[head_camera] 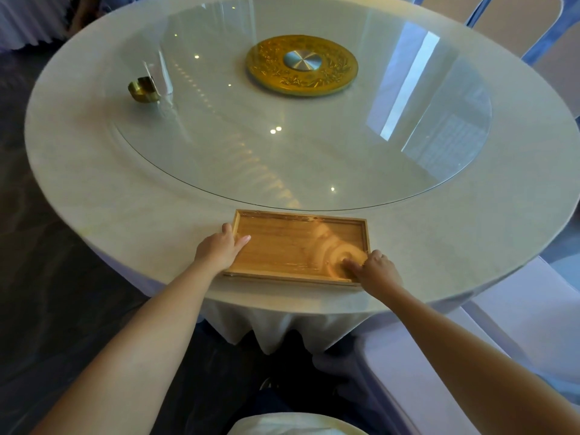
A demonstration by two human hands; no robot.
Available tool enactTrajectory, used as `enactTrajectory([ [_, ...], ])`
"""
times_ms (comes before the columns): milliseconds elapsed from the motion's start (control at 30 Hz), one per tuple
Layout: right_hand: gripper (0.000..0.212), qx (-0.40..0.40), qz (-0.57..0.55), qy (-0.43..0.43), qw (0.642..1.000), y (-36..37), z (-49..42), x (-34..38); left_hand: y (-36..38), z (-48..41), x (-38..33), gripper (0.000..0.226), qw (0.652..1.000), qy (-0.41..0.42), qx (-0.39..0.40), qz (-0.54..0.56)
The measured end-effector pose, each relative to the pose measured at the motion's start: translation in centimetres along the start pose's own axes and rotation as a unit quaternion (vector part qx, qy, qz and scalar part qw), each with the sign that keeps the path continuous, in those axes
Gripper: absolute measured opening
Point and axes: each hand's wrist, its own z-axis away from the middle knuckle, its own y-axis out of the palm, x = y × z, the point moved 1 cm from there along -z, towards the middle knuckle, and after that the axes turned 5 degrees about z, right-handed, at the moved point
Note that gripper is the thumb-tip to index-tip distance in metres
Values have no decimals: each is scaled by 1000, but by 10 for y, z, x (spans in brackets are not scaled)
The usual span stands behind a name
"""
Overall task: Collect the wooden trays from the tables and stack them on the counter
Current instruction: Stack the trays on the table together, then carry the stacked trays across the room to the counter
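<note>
Head view: your shallow rectangular wooden tray with a raised rim (298, 246) lies flat on the near edge of the round table draped in a white cloth (103, 183), just near of the large circular glass turntable (314, 136). Your left hand (218, 251) grips the tray's left short side, thumb laid inside on the tray floor, fingers curled over the rim's outer face. Your right hand (375, 271) is closed on the tray's near right corner, thumb pressed inside the rim, the other fingers tucked outside; whether they reach under the base cannot be told. The tray appears to rest on the cloth. On the turntable, a gold embossed disc with a silver centre (302, 65) sits at the far middle, and a small brass holder (143, 89) stands at the far left. White-covered chairs (518, 309) stand at the right.
</note>
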Motion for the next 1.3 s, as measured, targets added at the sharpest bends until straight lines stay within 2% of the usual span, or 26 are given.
enactTrajectory([
  [267,72,8,-45,10,999,3,-1,-3,4,-2,3,56,1000,-11,0,23],
  [467,70,39,-156,42,986,2,-9,-4,10,-4,4,73,983,-85,53,154],
  [567,64,57,-214,59,973,7,-10,-5,15,-4,4,67,970,-94,51,217],
  [733,55,39,-303,81,949,16,-9,-6,22,0,3,48,948,-112,31,298],
  [933,55,23,-347,78,934,22,-8,-4,21,-1,0,48,948,-111,13,299],
  [1167,44,-5,-432,94,897,24,0,-4,10,-1,-9,47,953,-92,-4,290],
  [1300,35,-42,-447,98,888,13,12,-15,-3,-2,-28,51,958,-65,0,279],
])
